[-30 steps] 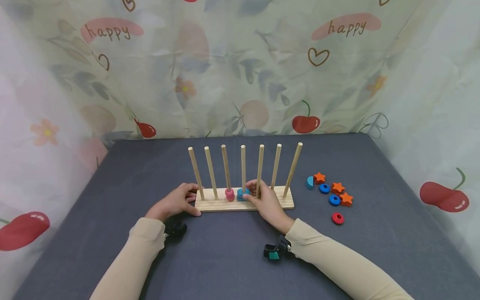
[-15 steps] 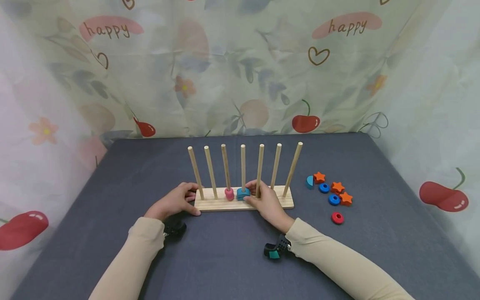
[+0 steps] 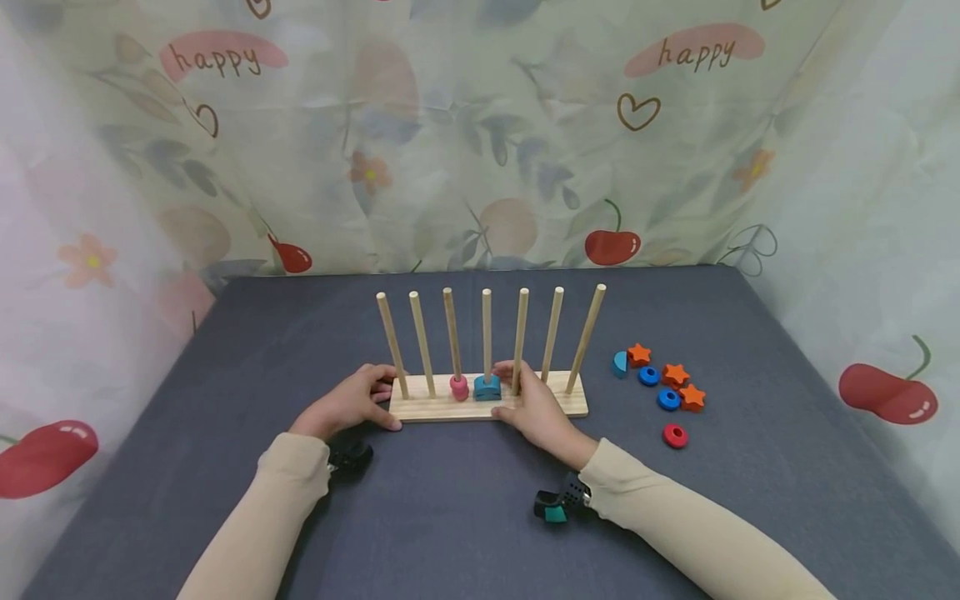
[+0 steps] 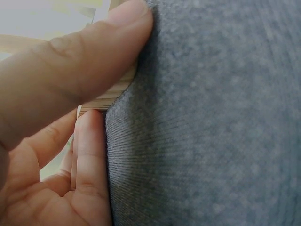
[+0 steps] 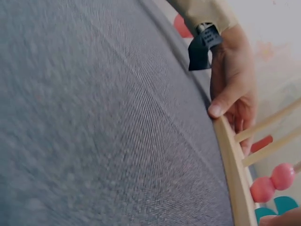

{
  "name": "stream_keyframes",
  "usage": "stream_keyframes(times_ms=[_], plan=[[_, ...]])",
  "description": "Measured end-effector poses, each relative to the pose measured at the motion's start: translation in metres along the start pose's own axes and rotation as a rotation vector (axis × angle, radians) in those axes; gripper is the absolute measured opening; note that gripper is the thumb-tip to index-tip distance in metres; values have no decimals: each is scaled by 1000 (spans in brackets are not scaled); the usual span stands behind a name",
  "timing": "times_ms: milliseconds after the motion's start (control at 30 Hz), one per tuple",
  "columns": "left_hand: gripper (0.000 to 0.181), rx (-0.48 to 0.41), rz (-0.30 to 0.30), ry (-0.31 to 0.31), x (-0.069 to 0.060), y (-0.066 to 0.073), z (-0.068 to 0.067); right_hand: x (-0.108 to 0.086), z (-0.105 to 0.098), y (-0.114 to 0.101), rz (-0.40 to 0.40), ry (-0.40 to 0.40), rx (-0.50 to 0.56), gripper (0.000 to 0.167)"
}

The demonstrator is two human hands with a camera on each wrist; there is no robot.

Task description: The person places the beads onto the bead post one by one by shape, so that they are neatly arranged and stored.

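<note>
A wooden peg board [image 3: 442, 408] carries a row of upright pegs. My left hand [image 3: 348, 404] grips its left end, thumb at the front corner; the left wrist view shows the fingertips [image 4: 91, 127] against the wood. Two round pink beads [image 5: 273, 182] are stacked on the third peg from the left. On the middle peg sit blue half-round blocks [image 3: 487, 388]. Just right of them is my right hand [image 3: 536, 408], its thumb apart from the blocks and near the board's front edge. Its fingers reach behind the pegs, partly hidden.
On the dark cloth right of the board lie orange stars [image 3: 692, 398], blue rings [image 3: 669, 400], a light blue half-round block [image 3: 619, 364] and a red ring [image 3: 675, 436]. A patterned curtain [image 3: 450, 150] hangs behind the table.
My right thumb has come off the blue half-round blocks and moved down toward the board's front edge. The right wrist has shifted slightly right. My left hand keeps its grip.
</note>
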State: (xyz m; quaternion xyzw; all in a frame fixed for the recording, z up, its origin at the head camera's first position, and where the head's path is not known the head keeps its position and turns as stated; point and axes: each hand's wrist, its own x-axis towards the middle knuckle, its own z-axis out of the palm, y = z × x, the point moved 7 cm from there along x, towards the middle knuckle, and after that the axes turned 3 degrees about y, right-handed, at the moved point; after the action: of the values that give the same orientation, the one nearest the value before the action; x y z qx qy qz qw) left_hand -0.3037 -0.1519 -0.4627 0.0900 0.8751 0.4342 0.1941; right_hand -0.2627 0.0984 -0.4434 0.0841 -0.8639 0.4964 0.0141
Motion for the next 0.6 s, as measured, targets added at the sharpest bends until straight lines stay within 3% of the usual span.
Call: stream_keyframes(times_ms=[167, 400, 600], plan=[[82, -1, -4, 1, -1, 0, -1, -10, -3, 0, 19, -70, -24, 71], [83, -14, -18, -5, -1, -1, -1, -30, -16, 1, 54, -132, 5, 79], [84, -22, -24, -10, -1, -2, -1, -44, -39, -7, 11, -164, 4, 66]])
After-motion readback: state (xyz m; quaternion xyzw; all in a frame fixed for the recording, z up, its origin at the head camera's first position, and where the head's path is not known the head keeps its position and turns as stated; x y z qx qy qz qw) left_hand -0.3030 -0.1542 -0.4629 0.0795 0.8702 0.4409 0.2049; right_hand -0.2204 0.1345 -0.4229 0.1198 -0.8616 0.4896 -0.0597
